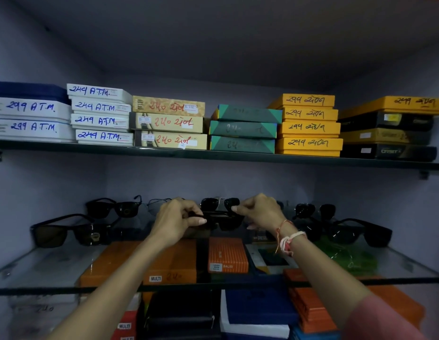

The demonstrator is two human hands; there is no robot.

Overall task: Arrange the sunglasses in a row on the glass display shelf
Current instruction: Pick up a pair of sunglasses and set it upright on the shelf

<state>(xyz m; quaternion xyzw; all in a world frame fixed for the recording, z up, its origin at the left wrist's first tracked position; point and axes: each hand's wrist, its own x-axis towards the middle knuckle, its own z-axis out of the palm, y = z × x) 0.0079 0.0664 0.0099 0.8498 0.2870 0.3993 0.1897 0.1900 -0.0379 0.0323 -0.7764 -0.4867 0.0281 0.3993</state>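
Both hands hold one pair of black sunglasses [223, 220] over the middle of the glass display shelf [54, 268]. My left hand [175, 223] pinches its left end and my right hand [261, 212] pinches its right end. Other dark sunglasses stand on the glass: a large pair at the front left [69, 231], a pair behind it [114, 207], a thin-framed pair [156, 204], an aviator pair [219, 203] behind the held one, a round pair [315, 211] and a large pair at the front right [360, 233].
The upper glass shelf [213, 155] carries stacks of white, beige, teal, yellow and black boxes [168, 122]. Orange, blue and black boxes [227, 255] lie beneath the display shelf and show through the glass. Purple walls close in both sides.
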